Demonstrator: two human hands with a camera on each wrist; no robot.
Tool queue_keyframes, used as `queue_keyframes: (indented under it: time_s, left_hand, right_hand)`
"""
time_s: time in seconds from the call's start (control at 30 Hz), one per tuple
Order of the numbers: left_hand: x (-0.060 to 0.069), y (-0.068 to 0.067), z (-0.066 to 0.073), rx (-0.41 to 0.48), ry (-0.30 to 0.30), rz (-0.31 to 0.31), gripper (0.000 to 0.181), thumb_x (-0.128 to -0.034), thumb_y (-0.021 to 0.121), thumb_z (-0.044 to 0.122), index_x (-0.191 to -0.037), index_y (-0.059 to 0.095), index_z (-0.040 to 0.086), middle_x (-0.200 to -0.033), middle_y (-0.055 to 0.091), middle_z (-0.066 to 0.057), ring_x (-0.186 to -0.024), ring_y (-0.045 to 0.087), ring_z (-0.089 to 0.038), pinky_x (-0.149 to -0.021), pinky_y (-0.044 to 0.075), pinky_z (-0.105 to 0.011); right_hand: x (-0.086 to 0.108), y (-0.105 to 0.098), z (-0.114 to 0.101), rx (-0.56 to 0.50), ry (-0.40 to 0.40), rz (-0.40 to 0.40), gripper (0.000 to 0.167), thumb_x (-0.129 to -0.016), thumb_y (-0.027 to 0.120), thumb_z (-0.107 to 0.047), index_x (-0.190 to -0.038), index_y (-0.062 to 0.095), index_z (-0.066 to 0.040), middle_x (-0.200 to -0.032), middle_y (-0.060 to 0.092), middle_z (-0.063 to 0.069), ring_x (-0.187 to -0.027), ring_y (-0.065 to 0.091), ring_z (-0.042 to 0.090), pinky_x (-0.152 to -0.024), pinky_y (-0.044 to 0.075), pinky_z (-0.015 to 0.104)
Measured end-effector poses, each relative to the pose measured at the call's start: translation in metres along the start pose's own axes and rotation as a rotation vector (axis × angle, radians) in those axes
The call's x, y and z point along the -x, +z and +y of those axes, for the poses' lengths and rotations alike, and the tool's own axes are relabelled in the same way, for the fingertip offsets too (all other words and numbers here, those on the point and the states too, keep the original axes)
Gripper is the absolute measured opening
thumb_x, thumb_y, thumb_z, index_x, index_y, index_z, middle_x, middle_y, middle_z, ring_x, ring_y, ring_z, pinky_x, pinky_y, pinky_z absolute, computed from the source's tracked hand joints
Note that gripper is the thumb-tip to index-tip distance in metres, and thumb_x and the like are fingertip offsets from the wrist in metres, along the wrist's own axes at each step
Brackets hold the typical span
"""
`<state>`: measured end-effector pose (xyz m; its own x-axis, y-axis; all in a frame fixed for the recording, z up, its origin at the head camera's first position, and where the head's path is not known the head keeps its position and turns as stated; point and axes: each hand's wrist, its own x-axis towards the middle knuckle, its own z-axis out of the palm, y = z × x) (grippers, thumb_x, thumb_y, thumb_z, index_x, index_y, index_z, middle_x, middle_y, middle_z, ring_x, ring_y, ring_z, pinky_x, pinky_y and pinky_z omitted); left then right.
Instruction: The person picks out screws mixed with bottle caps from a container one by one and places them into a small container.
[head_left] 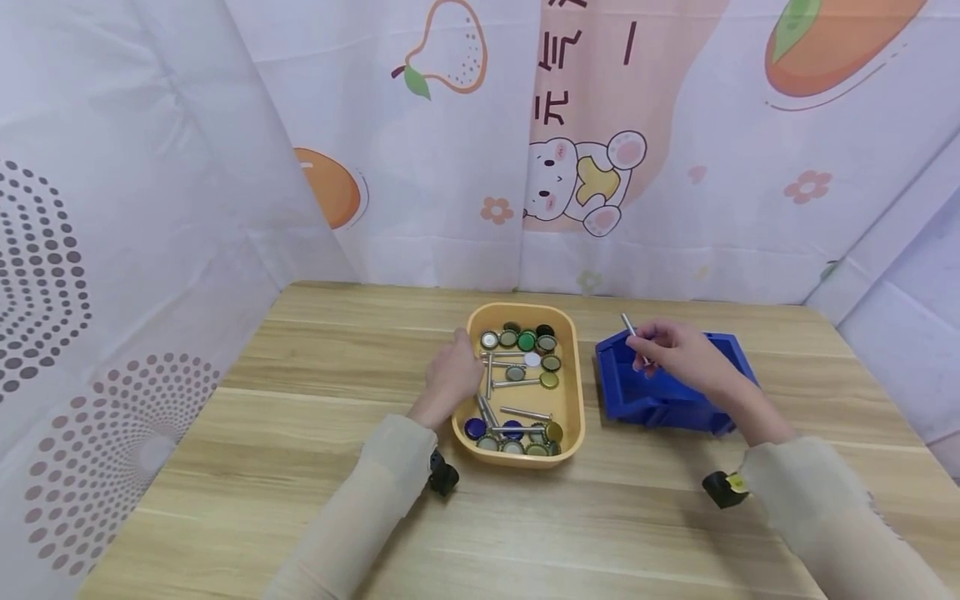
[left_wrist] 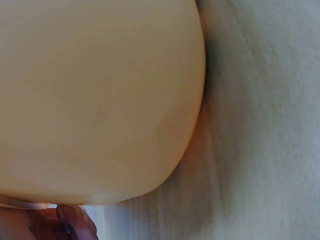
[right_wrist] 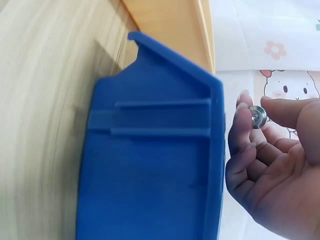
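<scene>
Head view bright, evenly lit, soft shadow under right sleeve [head_left: 817, 492], mild sheen on table [head_left: 525, 533], wide-angle stretch at edges; left wrist dimmer, soft, tray [left_wrist: 100, 100] a near-featureless blur; right wrist clearer, bin [right_wrist: 145, 175] side shaded, curtain [right_wrist: 232, 45] washed pale.

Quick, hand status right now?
Left hand: holding the tray by its rim.
Right hand: pinching a bolt above the blue bin.

We see shiny metal bolts [head_left: 527, 412] and caps [head_left: 527, 341] in a smooth plastic tray [head_left: 576, 400]. From it, at three o'clock is a smooth plastic bin [head_left: 660, 415]; at twelve, wrinkly cloth [head_left: 435, 150]; at six, a wood-look table [head_left: 525, 533].
</scene>
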<state>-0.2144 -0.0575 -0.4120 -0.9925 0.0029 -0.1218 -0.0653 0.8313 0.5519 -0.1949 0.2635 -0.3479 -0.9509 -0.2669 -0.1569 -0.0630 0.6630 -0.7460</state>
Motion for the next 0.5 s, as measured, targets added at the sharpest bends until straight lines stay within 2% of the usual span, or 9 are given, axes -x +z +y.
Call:
queue_keyframes:
  time_s: [0.23, 0.5]
  left_hand:
    - [0.000, -0.001, -0.001, 0.004, 0.003, 0.009, 0.036, -0.0917, 0.047, 0.012, -0.126, 0.044, 0.002, -0.080, 0.059, -0.010, -0.061, 0.056, -0.023, -0.050, 0.042, -0.033]
    - [0.000, 0.000, 0.000, -0.007, -0.004, 0.016, 0.041, -0.0919, 0.048, 0.014, -0.130, 0.043, 0.001, -0.081, 0.059, -0.011, -0.062, 0.057, -0.023, -0.051, 0.043, -0.033]
  right_hand:
    - [0.005, -0.002, 0.009, 0.105, -0.011, 0.000, 0.039, -0.103, 0.048, -0.035, -0.113, 0.056, 0.002, -0.085, 0.069, 0.008, -0.076, 0.066, 0.017, -0.076, 0.050, 0.031]
    - [0.008, 0.001, 0.013, 0.317, -0.049, 0.007, 0.027, -0.101, 0.054, -0.025, -0.106, 0.061, 0.001, -0.077, 0.070, 0.003, -0.067, 0.062, 0.011, -0.063, 0.050, 0.029]
